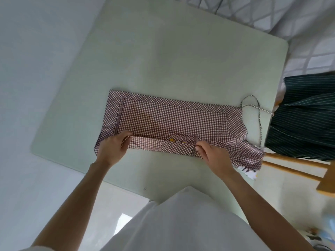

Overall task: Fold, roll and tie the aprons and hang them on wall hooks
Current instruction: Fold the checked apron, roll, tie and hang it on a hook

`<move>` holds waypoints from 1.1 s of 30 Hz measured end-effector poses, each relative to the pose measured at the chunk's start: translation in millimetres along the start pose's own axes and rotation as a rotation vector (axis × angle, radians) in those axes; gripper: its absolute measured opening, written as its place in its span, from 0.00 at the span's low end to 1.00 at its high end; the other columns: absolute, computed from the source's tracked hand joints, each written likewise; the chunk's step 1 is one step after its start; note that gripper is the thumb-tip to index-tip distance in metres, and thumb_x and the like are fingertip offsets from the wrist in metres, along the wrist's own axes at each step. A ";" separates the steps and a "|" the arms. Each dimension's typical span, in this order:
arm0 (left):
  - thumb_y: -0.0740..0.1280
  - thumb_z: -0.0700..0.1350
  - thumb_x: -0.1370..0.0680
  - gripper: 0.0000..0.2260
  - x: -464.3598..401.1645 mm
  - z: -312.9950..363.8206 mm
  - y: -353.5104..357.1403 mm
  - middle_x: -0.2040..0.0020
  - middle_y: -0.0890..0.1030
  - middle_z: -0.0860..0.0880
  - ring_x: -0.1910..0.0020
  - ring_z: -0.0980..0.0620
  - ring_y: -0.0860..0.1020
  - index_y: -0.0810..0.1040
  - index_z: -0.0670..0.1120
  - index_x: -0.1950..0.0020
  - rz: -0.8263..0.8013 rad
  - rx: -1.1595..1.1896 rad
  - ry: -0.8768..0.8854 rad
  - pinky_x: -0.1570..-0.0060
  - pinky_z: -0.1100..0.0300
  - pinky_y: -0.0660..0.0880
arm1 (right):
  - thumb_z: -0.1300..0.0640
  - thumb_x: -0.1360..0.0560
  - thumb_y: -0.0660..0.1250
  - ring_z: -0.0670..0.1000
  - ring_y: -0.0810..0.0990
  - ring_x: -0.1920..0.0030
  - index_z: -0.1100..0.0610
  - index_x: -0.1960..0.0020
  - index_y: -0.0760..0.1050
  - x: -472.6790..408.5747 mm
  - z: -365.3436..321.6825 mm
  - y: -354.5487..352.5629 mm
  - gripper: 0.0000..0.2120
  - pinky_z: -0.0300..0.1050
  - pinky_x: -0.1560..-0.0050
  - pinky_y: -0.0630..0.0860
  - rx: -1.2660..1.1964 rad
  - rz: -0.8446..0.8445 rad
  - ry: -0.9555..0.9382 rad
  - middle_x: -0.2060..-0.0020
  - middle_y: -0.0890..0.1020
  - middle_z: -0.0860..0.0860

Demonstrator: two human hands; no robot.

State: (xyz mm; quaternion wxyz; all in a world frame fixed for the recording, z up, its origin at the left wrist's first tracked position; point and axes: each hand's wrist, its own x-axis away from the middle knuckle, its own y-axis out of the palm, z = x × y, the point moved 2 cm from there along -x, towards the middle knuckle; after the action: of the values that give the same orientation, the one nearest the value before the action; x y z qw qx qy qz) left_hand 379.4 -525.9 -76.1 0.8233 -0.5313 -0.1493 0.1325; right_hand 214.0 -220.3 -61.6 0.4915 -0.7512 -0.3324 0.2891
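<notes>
Surface: pale green table [163,57], rounded corners.
Laid on it: checked apron [172,116], folded flat lengthwise.
Apron strings [259,113]: looped on the table's right edge.

Bare table [163,51] beyond checked apron [172,120]
</notes>
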 end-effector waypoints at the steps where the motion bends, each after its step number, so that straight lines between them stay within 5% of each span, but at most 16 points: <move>1: 0.61 0.52 0.23 0.13 -5.7 1.5 -9.0 0.66 0.82 0.44 0.70 0.41 0.80 0.78 0.45 0.47 0.011 -0.010 -0.023 0.69 0.53 0.76 | 0.43 0.20 0.51 0.43 0.70 0.80 0.54 0.52 0.73 -7.6 3.1 -4.1 0.18 0.32 0.80 0.61 0.001 -0.001 -0.006 0.75 0.76 0.45; 5: 0.64 0.46 0.22 0.09 -46.7 0.4 -39.1 0.61 0.82 0.40 0.63 0.37 0.80 0.77 0.44 0.45 0.024 -0.069 -0.101 0.62 0.48 0.75 | 0.35 0.24 0.52 0.47 0.75 0.77 0.57 0.52 0.77 -45.1 30.3 -17.3 0.27 0.39 0.78 0.69 0.006 -0.154 -0.021 0.72 0.79 0.48; 9: 0.63 0.48 0.22 0.10 -102.8 -6.0 -42.5 0.53 0.82 0.42 0.53 0.38 0.79 0.77 0.46 0.44 -0.015 -0.124 -0.126 0.53 0.48 0.74 | 0.53 0.24 0.66 0.56 0.79 0.56 0.61 0.49 0.78 -73.7 70.2 -24.5 0.11 0.44 0.59 0.72 -0.010 -0.177 0.160 0.56 0.81 0.55; 12: 0.63 0.47 0.22 0.09 -140.4 -8.4 -36.3 0.51 0.82 0.42 0.51 0.39 0.79 0.78 0.45 0.45 -0.005 -0.148 -0.111 0.51 0.48 0.74 | 0.57 0.23 0.65 0.59 0.76 0.50 0.64 0.48 0.78 -92.9 93.0 -24.4 0.10 0.44 0.52 0.68 -0.118 -0.097 0.428 0.52 0.79 0.59; 18: 0.62 0.49 0.22 0.13 -183.2 -15.1 -17.9 0.42 0.79 0.45 0.43 0.43 0.77 0.77 0.46 0.40 -0.210 -0.287 -0.057 0.41 0.51 0.68 | 0.50 0.23 0.63 0.59 0.77 0.51 0.62 0.52 0.79 -107.1 115.2 -14.3 0.15 0.44 0.56 0.67 -0.085 -0.300 0.748 0.53 0.78 0.58; 27: 0.64 0.48 0.23 0.13 -185.5 -17.4 -3.3 0.42 0.78 0.44 0.42 0.42 0.75 0.77 0.45 0.41 -0.135 -0.273 -0.084 0.39 0.47 0.64 | 0.51 0.25 0.67 0.57 0.76 0.48 0.57 0.48 0.78 -109.0 114.0 -6.3 0.11 0.48 0.54 0.71 0.100 -0.249 0.712 0.51 0.77 0.55; 33: 0.69 0.37 0.29 0.16 -170.8 30.6 4.2 0.42 0.77 0.44 0.42 0.42 0.74 0.76 0.46 0.42 -0.001 -0.137 0.090 0.43 0.46 0.70 | 0.54 0.28 0.70 0.59 0.74 0.44 0.58 0.40 0.73 -96.3 113.9 -6.1 0.18 0.52 0.46 0.72 -0.061 -0.151 0.616 0.46 0.77 0.57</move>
State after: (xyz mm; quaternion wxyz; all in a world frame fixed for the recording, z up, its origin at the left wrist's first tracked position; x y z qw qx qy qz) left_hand 210.2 -563.0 -85.9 0.7910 -0.5917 -0.1212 0.0978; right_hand 67.0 -231.8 -85.4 0.5662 -0.7911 -0.2312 0.0007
